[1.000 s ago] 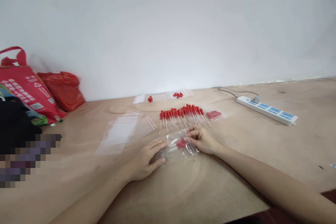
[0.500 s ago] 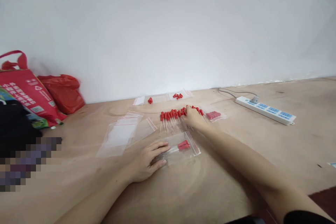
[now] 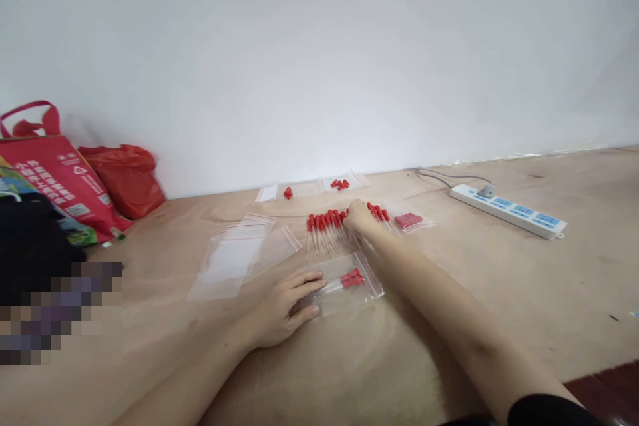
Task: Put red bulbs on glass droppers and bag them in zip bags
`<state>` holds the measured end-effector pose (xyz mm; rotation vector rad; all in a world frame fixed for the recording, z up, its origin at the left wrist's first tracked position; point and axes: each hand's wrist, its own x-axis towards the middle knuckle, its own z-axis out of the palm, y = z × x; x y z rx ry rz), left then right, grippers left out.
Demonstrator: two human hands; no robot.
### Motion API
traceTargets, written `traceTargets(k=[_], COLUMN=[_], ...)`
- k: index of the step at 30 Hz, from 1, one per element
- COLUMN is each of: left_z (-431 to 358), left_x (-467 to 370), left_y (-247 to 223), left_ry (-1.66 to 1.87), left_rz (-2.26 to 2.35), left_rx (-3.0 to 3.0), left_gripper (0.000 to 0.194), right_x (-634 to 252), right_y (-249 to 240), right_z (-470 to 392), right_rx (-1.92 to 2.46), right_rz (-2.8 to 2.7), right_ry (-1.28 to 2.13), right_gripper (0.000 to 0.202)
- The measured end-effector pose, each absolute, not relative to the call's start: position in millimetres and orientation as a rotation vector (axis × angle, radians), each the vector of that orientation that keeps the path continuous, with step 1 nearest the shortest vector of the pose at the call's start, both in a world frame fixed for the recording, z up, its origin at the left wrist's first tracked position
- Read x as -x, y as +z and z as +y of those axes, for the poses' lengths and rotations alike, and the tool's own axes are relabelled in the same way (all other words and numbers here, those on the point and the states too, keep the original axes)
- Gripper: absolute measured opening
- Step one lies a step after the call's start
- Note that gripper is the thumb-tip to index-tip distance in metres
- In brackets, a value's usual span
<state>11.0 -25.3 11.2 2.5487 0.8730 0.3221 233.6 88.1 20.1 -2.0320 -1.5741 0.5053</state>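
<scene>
Several red-topped droppers (image 3: 324,221) with thin clear stems lie side by side in a row on the wooden table (image 3: 449,293). My right hand (image 3: 357,218) reaches over the middle of this row, fingers bent down and closed among the red tops; what they pinch is hidden. Below the row lies a clear zip bag (image 3: 339,306) with red-topped droppers (image 3: 352,277) inside. My left hand (image 3: 285,306) rests on the left end of that bag, its fingers spread. To the right of the row is another bag of red-topped droppers (image 3: 408,220).
Clear zip bags (image 3: 234,256) lie left of the row. Near the wall, bags hold red caps (image 3: 340,184) and a small red pile (image 3: 288,193). A white power strip (image 3: 506,212) lies right. Red bags (image 3: 124,176) and black cloth (image 3: 37,239) stand left.
My right hand has shifted slightly left along the row and covers different red tops. My left hand stays on the bag. The whole view has moved a little.
</scene>
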Motion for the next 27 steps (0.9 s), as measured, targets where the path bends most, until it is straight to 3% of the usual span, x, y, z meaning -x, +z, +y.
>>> traceTargets(k=[5,13,27], left_z=[-25.3,-25.2,-24.5], left_x=[-9.9,-10.3,-10.5], left_y=[9.8,11.6,9.9], left_ry=[0.308,0.3,0.308], left_rz=[0.857,0.876,0.876], left_rx=[-2.57,-2.572,-2.563], left_gripper=[0.039,0.039,0.04], right_x=[-246.0,-290.3,-264.6], right_y=[30.4,8.7,-17.0], right_z=[81.2,27.2,-14.8], right_rx=[1.969,1.407,1.067], right_rz=[-1.563,-1.393,-0.902], right_ry=[0.538,0.897,1.144], right_gripper=[0.034,0.076,0.048])
